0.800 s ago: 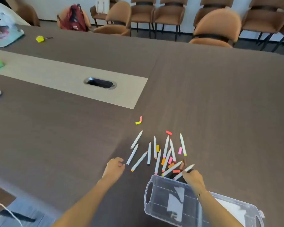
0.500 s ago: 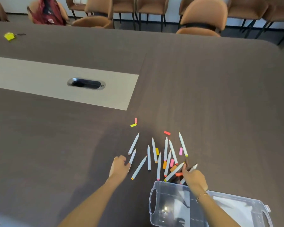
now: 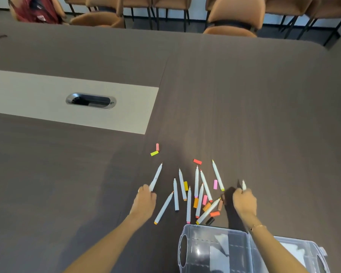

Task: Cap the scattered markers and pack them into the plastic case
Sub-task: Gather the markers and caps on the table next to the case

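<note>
While both of our hands are down among the scatter, nothing is capped or packed yet. Our left hand [image 3: 144, 201] has its fingers curled round the lower end of a white uncapped marker [image 3: 156, 177] at the left edge of the group, its tip pointing away from us. Our right hand [image 3: 244, 201] grips another white marker [image 3: 244, 185] upright at the right edge, only its tip showing above the fingers.

Between the hands, about ten more white-barrelled markers [image 3: 188, 203] lie fanned on the dark wood-grain surface [image 3: 264, 115], some crossing each other, with loose caps among them: pink [image 3: 215, 184], orange [image 3: 214, 213], brown [image 3: 220, 205], black [image 3: 209, 221], a red cap [image 3: 197, 161] farther out, and a yellow cap [image 3: 154, 153] touching a pale pink cap [image 3: 157, 147], well apart from the rest. The clear plastic case [image 3: 215, 251] sits just beside us, under our right forearm.

We judge several risks from here. With both hands full, neither is free to pick up a cap. Exposed tips can mark the surface or our skin. Caps are small and may roll if nudged. Matching by colour is easy to get wrong, since the barrels look alike. Our right forearm over the case could shove it.
</note>
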`<control>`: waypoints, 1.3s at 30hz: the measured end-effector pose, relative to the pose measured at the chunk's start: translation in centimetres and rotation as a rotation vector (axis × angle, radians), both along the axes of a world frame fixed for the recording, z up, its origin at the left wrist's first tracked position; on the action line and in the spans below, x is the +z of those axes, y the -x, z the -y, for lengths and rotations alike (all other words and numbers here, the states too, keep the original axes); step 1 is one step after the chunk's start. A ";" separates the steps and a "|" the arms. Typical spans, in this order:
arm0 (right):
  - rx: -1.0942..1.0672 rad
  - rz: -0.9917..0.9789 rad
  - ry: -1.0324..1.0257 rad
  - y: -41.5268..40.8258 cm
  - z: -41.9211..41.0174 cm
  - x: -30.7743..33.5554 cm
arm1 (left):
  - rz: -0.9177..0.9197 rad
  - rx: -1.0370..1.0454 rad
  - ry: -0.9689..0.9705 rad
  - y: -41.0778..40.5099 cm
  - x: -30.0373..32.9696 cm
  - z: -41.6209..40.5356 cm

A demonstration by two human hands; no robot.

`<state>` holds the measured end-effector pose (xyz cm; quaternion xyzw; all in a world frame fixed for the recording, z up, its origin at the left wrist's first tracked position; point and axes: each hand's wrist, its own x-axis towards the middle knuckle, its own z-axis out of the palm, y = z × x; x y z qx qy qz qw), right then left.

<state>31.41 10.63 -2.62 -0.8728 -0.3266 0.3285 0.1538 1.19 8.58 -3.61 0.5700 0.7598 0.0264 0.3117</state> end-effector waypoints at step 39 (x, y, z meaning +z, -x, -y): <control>0.376 0.012 0.139 7.9 -3.8 -1.5 | -0.077 -0.134 0.178 -2.6 -0.2 2.3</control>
